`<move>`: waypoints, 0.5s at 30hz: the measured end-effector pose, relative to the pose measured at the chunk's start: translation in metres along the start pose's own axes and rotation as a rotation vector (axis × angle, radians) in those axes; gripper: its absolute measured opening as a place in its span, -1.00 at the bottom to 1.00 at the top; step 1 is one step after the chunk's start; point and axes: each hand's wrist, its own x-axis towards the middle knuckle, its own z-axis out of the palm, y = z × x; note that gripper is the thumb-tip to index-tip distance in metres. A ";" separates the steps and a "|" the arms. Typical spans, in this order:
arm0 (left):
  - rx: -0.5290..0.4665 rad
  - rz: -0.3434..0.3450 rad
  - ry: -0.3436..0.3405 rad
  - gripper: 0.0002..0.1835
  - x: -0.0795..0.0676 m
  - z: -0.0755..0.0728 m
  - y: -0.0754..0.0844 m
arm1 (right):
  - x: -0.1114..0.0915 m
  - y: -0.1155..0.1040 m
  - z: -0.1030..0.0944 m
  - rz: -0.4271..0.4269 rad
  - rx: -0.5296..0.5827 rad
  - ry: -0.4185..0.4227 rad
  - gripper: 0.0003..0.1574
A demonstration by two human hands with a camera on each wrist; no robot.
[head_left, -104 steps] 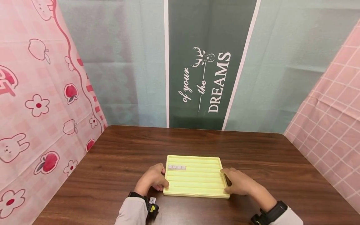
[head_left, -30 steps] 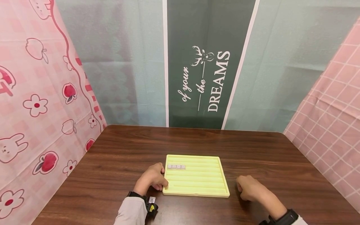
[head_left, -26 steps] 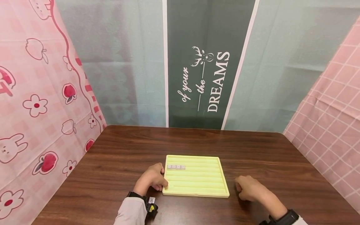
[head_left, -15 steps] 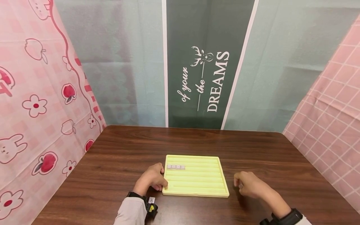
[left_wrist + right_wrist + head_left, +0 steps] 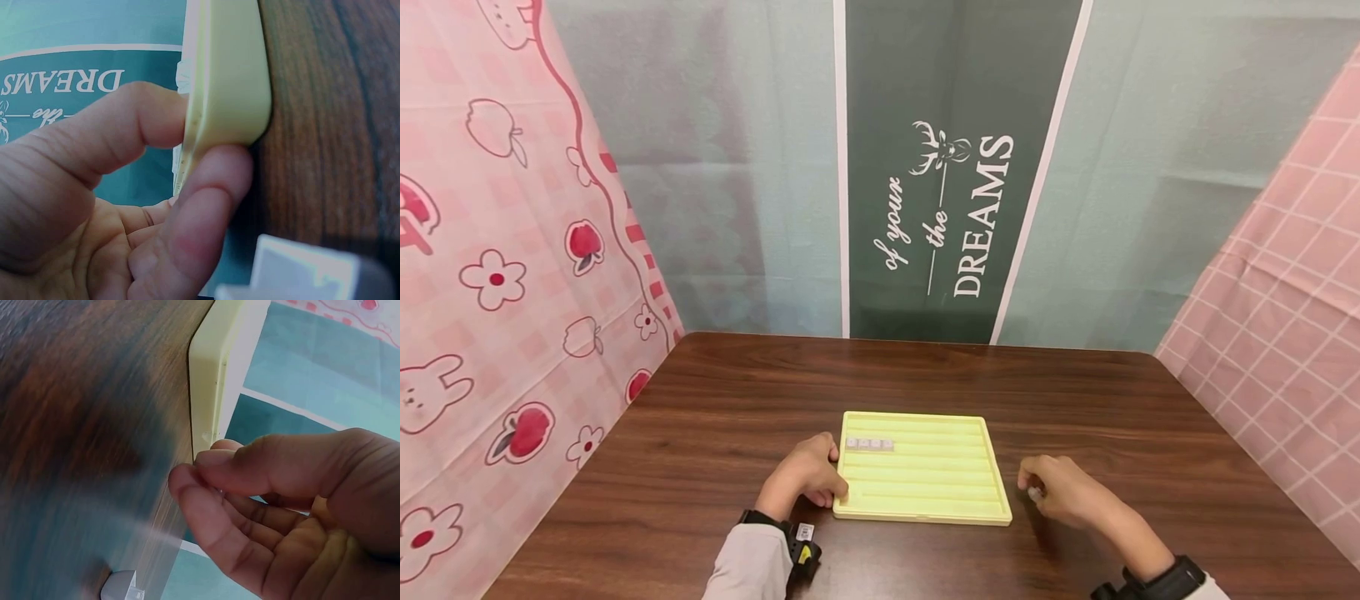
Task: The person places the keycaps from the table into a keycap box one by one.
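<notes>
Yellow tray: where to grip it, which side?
Probably the right rim, mid-length, from the right: the yellow tray lies flat, that raised edge is bare, while the left hand grips it opposite and four pale blocks sit nearer that end.

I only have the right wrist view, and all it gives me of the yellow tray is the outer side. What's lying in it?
Observer: Four small whitish pieces in a row by the left rim of the yellow tray.
Operator: Is anything steadying the tray?
Observer: Yes, the left hand grips its left side.
Operator: Anything in the right hand? I mostly see fingers.
Observer: The head view shows a small pale thing at its curled fingers, too small to identify.
</notes>
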 end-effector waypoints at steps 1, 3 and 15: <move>0.000 0.000 0.000 -0.55 0.000 0.000 0.000 | 0.000 0.001 0.000 -0.008 0.000 -0.001 -0.69; 0.000 -0.002 -0.001 -0.55 0.000 0.000 0.000 | -0.001 0.002 -0.001 -0.033 0.000 -0.004 -0.71; -0.003 0.000 0.001 -0.55 0.000 0.001 0.000 | -0.002 0.005 -0.010 -0.120 0.273 -0.075 -0.73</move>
